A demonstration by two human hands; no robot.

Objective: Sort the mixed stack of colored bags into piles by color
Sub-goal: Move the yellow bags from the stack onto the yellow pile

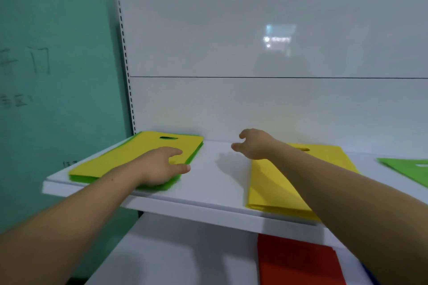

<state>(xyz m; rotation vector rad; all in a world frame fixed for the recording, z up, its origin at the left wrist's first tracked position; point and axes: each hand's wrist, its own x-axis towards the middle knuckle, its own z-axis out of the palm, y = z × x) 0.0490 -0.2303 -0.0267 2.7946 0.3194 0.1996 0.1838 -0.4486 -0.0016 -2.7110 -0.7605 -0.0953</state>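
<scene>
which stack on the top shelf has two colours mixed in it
The flat bag stack at the left end, under the left hand: yellow on top, green edges beneath. The middle pile shows only yellow, the far-right bag only green.

Faint handwritten characters (38,60) are showing on the teal wall panel (58,7) beyond the left edge of the white shelf (220,180), the upper-right one looking like "门", the others blurring past reading.
</scene>
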